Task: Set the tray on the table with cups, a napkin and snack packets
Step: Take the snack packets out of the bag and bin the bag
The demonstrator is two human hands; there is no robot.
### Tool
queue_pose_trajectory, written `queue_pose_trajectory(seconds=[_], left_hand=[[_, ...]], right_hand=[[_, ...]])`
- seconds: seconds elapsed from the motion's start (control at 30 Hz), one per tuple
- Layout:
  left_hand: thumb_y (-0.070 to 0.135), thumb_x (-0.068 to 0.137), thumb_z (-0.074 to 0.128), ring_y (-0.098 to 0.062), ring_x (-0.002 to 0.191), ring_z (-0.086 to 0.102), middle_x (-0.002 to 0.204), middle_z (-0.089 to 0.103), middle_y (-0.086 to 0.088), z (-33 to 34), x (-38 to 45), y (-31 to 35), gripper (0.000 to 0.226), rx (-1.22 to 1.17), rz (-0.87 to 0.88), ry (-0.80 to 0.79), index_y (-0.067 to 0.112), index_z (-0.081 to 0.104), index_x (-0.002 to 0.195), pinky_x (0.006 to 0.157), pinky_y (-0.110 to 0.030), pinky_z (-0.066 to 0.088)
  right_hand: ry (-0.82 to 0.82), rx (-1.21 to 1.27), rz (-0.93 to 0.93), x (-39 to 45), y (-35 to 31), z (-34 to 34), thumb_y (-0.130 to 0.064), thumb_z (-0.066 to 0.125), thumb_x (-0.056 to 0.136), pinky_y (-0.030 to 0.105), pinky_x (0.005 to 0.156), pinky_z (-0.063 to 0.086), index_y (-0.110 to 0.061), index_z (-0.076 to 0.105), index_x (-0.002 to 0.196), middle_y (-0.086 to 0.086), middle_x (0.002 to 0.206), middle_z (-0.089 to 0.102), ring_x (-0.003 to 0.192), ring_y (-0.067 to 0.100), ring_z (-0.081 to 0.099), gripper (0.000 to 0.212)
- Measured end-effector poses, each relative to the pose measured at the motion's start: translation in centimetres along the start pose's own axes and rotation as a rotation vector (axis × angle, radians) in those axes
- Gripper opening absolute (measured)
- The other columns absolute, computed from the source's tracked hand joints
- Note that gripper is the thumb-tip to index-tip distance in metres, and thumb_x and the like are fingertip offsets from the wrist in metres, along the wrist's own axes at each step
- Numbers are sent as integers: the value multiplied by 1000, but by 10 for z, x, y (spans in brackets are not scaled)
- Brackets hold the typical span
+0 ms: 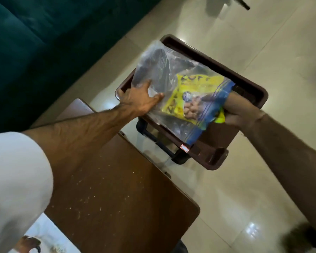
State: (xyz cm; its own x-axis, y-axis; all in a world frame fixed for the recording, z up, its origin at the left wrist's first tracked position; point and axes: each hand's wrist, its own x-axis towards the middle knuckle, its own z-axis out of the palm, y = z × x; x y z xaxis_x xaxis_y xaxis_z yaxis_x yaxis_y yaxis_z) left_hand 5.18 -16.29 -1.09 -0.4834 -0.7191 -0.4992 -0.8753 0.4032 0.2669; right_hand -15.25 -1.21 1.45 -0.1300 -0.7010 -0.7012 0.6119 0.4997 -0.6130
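Observation:
A dark brown plastic tray (244,77) is held tilted above the floor, just beyond the table's far corner. On it lies a clear zip bag (159,70) with a yellow snack packet (188,95) inside. My left hand (140,100) grips the tray's left rim with the thumb, its fingers spread flat on the bag. At the tray's right side, my right hand (243,115) is closed over the rim and the bag's blue-striped end, with a bright yellow-green scrap (220,117) by its fingers. No cups or napkin are visible.
A brown wooden table (117,198), speckled with crumbs, fills the lower middle. A black frame (162,146) sits under the tray's near edge. A teal sofa (26,52) runs along the left. Glossy pale floor tiles (244,198) lie to the right.

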Motion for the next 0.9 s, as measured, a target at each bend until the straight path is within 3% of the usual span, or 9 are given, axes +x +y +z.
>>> queue_pose_trajectory(seconds=[0.1,0.17,0.33,0.43,0.53,0.67,0.73,0.8,0.9], left_hand=[[78,86,38,-38,132,47,146,52,-11,4,0,10,81,33,-33,32,32,28,152,113,-57,14],[77,85,41,-41,136,41,149,47,-14,6,-2,15,80,58,-46,26,34,29,151,114,-57,14],[83,78,44,-44,136,33,152,34,-20,15,2,14,83,151,-116,50,34,41,145,111,-57,20],[82,75,49,-41,131,35,146,36,-19,19,5,18,84,206,-136,173,25,50,137,105,-55,28],[68,81,58,-40,133,34,147,36,-17,22,7,25,76,78,-32,304,20,47,138,108,-55,29],[64,89,51,-38,143,28,156,33,-11,25,14,32,66,60,116,95,31,37,145,115,-59,16],[63,88,53,-38,141,31,153,38,-10,22,16,32,58,57,101,56,32,46,137,114,-59,19],[55,85,60,-38,137,34,149,40,-13,17,13,33,58,51,48,166,26,50,134,112,-57,24],[49,78,72,-41,135,36,146,38,-20,10,12,28,78,66,-160,265,19,39,142,112,-55,29]], right_hand=[[31,-19,-16,-32,0,-25,-6,58,83,46,80,61,2,58,131,17,123,70,105,32,71,49],[103,-22,-15,-48,3,-48,-7,62,82,49,87,59,-2,57,134,17,131,65,114,35,67,53],[137,-25,-6,-93,4,-85,-9,52,89,49,80,61,-8,60,134,13,131,67,109,34,70,46],[193,21,-25,-113,5,-101,-9,48,92,42,77,61,-8,58,137,10,135,65,117,34,65,46],[225,99,-78,-129,2,-111,-8,41,97,45,92,56,-11,59,137,7,137,64,122,30,63,43],[186,114,-106,-135,-2,-106,-8,41,95,46,98,51,-10,58,138,6,136,64,121,28,64,45],[159,112,-119,-130,-2,-101,-8,46,91,46,97,53,-8,55,139,8,138,62,123,31,62,49],[155,100,-117,-122,0,-97,-9,50,88,47,99,52,-7,54,140,10,141,60,125,34,60,52],[176,101,-121,-107,5,-92,-9,51,90,51,104,48,-6,52,141,13,144,56,128,36,58,52]])
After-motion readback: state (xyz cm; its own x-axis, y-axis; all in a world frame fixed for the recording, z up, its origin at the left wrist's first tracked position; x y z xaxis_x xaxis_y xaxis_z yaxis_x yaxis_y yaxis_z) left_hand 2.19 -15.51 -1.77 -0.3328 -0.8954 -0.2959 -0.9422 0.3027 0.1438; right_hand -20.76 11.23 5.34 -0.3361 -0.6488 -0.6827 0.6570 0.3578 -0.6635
